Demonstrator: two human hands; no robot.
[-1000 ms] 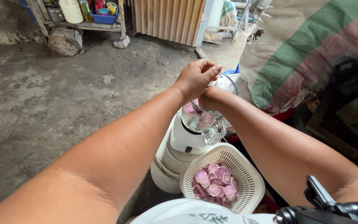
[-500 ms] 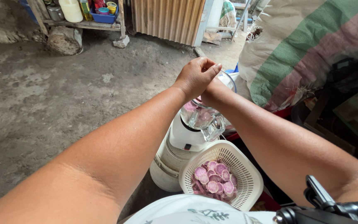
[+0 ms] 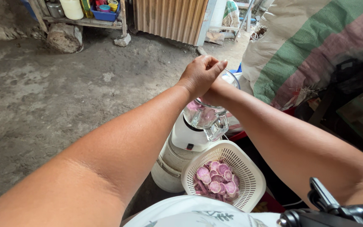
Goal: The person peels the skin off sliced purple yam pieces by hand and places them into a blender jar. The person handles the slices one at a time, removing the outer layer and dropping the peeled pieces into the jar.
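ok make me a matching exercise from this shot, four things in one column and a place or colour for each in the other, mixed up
Things:
1. purple slices
2. blender jug
3. left hand
4. striped sack

Places or colours:
A. clear, on a white base
B. closed, above the jug's mouth
C. in the white slotted basket
D. green and pink bands, at upper right

Pairs: 1-C, 2-A, 3-B, 4-D
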